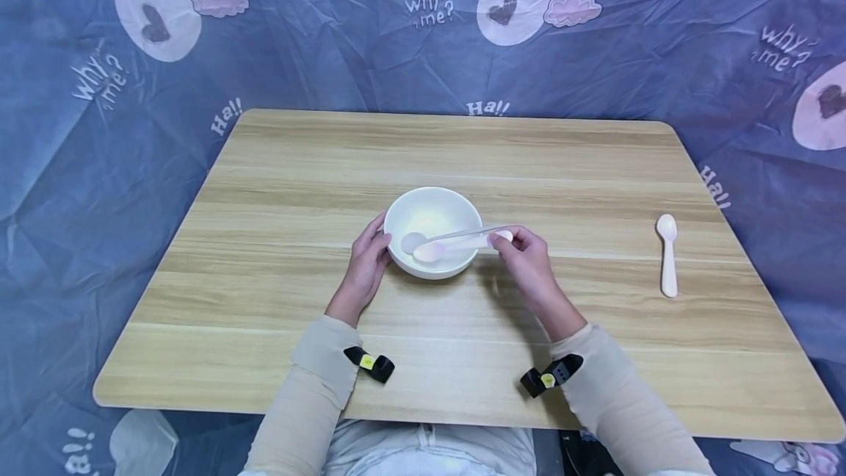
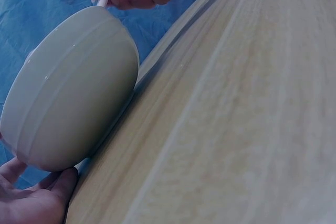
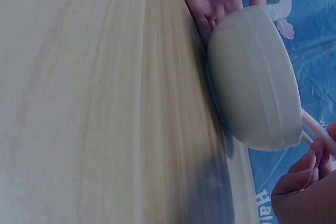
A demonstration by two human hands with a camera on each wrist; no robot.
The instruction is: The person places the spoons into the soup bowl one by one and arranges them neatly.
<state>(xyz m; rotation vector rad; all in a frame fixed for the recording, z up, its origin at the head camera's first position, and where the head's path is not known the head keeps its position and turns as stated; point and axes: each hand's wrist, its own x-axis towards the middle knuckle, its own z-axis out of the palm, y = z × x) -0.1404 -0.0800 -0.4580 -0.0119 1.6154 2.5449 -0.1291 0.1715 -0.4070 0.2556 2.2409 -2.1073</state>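
Observation:
A white bowl [image 1: 432, 205] stands upright on the wooden table. My left hand [image 1: 366, 258] holds its left side, the thumb near the rim and the fingers along the outer wall. From the right, my right hand [image 1: 526, 263] pinches the handle of a white spoon [image 1: 459, 244], whose head is over the bowl's near inside. Just behind that one, a second spoon with a thin handle [image 1: 415, 242] slants across the bowl; its handle end runs up to my right fingers, and I cannot tell whether they hold it too. In the right wrist view, both handles [image 3: 316, 128] project past the rim.
Another white spoon [image 1: 668, 255] lies on the right part of the table [image 1: 284, 300], head pointing away. Blue printed cloth [image 1: 357, 28] hangs behind the table and surrounds its sides. Black straps with small devices [image 1: 370, 363] are on both wrists.

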